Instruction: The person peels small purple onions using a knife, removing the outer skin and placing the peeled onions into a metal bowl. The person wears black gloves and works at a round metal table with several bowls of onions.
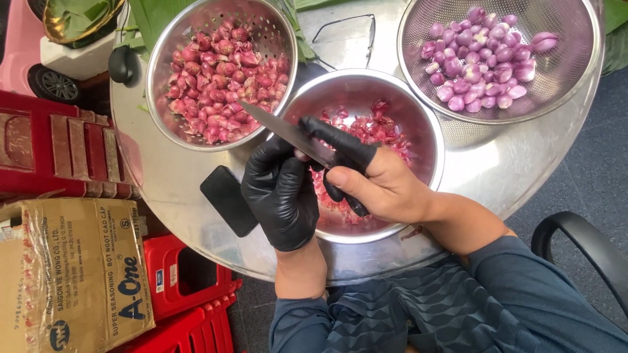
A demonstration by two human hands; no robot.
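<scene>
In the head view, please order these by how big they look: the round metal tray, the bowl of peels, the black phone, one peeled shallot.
1. Round metal tray
2. Bowl of peels
3. Black phone
4. One peeled shallot

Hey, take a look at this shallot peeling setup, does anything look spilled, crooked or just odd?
One oddity: the left hand wears a full black glove, while the right hand, holding the knife, has only its forefinger covered. A pair of glasses lies on the round metal table between the bowls. A few skin scraps lie outside the middle bowl.
</scene>
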